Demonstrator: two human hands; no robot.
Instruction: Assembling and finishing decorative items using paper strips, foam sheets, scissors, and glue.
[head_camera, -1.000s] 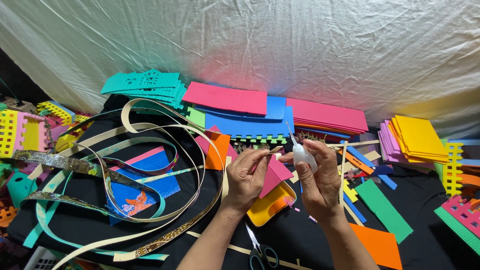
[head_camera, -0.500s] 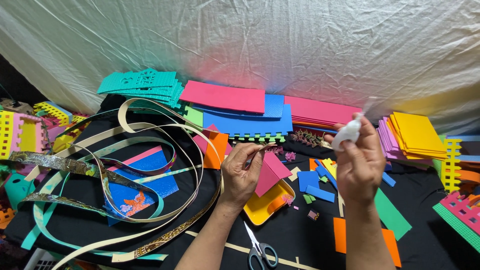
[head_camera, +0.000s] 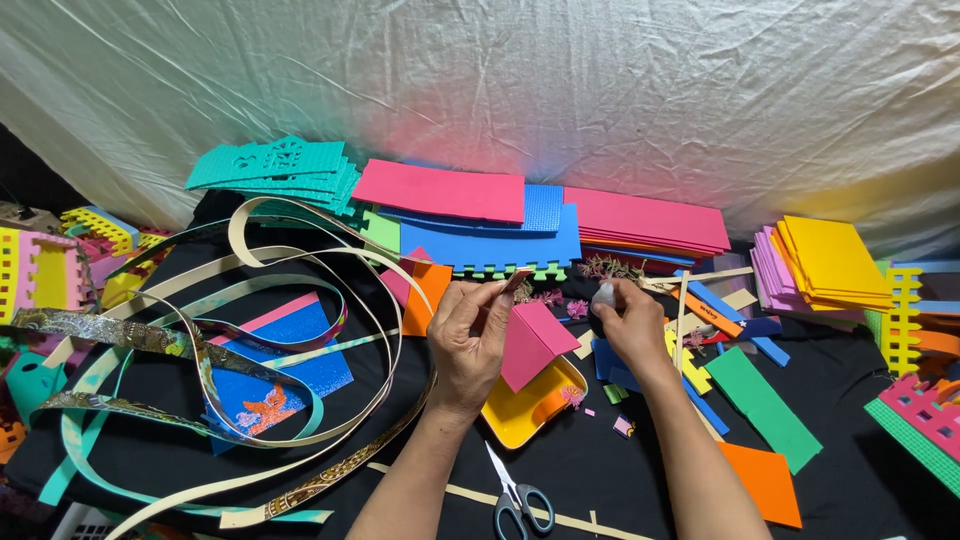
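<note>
My left hand (head_camera: 470, 340) pinches the top edge of a folded pink foam piece (head_camera: 535, 340) and holds it upright over a yellow tray (head_camera: 520, 410). My right hand (head_camera: 630, 325) is closed around a small white glue bottle (head_camera: 603, 295), low over the black cloth just right of the pink piece. A pair of scissors (head_camera: 518, 500) lies between my forearms near the front edge.
Stacks of pink, blue and teal foam sheets (head_camera: 500, 215) line the back. A yellow and purple stack (head_camera: 825, 260) sits at right, with loose green and orange strips (head_camera: 760, 420). Looped ribbons (head_camera: 200, 350) cover the left over a blue glitter sheet (head_camera: 285, 370).
My right hand, raised high to the right half a second ago, has come down and left with the glue bottle. The left hand keeps its hold on the pink piece.
</note>
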